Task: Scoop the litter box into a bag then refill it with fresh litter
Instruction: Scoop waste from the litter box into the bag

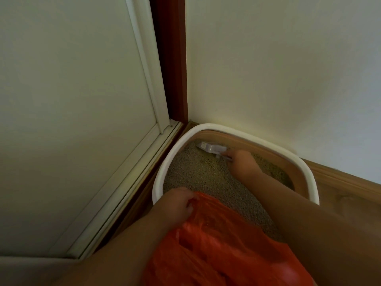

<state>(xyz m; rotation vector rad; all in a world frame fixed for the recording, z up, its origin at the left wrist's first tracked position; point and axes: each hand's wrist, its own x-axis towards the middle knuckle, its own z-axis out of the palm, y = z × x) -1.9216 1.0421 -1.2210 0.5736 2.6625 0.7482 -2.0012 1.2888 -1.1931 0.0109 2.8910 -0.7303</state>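
Observation:
A litter box with a white rim and tan inner walls sits in the room's corner, filled with grey-beige litter. My right hand reaches into its far side and grips the handle of a white scoop, whose head rests on the litter near the back wall. My left hand is at the near rim, closed on the edge of an orange plastic bag that spreads over the box's near end. The bag hides the front rim.
A white sliding door with its floor track runs along the left. A dark red-brown door frame stands in the corner. A white wall with a wooden baseboard is on the right, close behind the box.

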